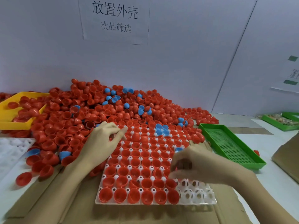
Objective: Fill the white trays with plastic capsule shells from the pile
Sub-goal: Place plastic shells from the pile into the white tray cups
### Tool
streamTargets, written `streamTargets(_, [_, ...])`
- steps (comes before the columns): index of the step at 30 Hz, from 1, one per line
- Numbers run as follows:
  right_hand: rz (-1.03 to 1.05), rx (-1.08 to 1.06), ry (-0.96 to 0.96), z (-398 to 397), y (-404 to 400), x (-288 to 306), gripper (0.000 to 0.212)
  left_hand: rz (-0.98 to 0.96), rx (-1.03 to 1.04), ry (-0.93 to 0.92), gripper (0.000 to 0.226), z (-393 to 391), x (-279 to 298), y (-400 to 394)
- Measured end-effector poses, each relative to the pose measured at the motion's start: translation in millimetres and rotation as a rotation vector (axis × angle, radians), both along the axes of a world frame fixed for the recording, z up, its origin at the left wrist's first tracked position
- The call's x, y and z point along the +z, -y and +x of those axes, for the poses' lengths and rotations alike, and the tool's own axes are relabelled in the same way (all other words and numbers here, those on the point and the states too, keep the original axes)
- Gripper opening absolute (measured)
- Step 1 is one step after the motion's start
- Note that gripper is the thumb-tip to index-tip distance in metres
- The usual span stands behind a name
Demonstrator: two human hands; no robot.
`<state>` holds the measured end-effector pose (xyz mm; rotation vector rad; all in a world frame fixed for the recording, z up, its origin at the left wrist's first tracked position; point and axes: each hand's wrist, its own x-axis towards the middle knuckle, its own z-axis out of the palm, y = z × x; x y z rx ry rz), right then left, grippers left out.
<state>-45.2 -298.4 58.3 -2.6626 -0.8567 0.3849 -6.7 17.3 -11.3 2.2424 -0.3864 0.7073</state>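
Two hands (105,139); two white trays (197,194); one yellow tray (14,125); two green trays (226,143); shells (100,109) uncountable.

Bright even light, soft shadows; right hand (192,165) motion-blurred; wide-angle edge distortion.

Your left hand (106,139) extends forward, palm down, fingers curled with thumb near fingertips. Your right hand (194,165) reaches leftward, fingers curled downward, blurred. Forearms bare, well apart.
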Motion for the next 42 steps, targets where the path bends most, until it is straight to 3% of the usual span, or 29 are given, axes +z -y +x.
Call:
streamTargets(6, [0.057,-0.15,0.159,86,-1,15,0.014,0.134,0.124,0.064,0.04,8,-5,-12])
streamTargets(10, [0.115,-0.287,0.328,150,-11,-7,0.018,0.222,0.187,0.116,0.04,12,-8,-16])
streamTargets(14, [0.183,-0.318,0.353,190,-41,-32,0.018,0.297,0.219,0.228,0.041,13,-8,-20])
streamTargets(22, [0.184,-0.409,0.355,217,-82,-58,0.015,0.38,0.252,0.313,0.047,13,-5,-25])
streamTargets(26, [0.35,-0.419,0.369,196,-75,-43,0.013,0.37,0.253,0.315,0.049,14,-7,-27])
streamTargets(32, [0.826,-0.377,0.03,116,-54,-20,0.02,0.177,0.049,0.243,0.02,2,-1,-9])
streamTargets(37, [1.094,-0.206,-0.484,46,-42,-24,0.022,-0.121,-0.358,0.011,0.052,-17,9,26])
streamTargets(39, [1.121,-0.165,-0.545,32,-41,-30,0.023,-0.185,-0.45,-0.068,0.051,-23,10,37])
streamTargets(42, [1.121,-0.168,-0.554,21,-39,-38,0.027,-0.212,-0.463,-0.081,0.031,-27,7,42])
